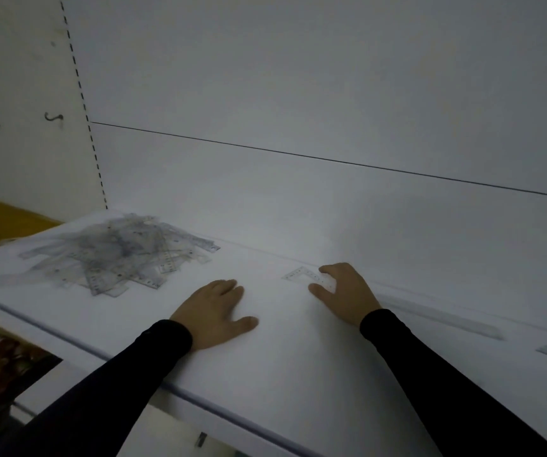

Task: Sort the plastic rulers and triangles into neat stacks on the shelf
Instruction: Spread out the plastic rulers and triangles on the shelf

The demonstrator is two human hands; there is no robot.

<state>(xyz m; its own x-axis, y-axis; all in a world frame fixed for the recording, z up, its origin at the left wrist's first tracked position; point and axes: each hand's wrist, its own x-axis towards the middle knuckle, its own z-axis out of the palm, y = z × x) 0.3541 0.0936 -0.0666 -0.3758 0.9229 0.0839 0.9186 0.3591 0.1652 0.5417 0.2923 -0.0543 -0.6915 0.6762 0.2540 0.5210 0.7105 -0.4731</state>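
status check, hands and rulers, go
Left hand flat on shelf, empty. Right hand fingers on small clear triangle. Jumbled pile unsorted at left. Nothing blocking.

White shelf (298, 374), heap of clear rulers and triangles (117, 255) left, ruler (305, 275) mid-shelf

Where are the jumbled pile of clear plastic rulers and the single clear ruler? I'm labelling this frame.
jumbled pile of clear plastic rulers (117, 255), head view, middle of the heap
single clear ruler (301, 275), head view, uncovered left end
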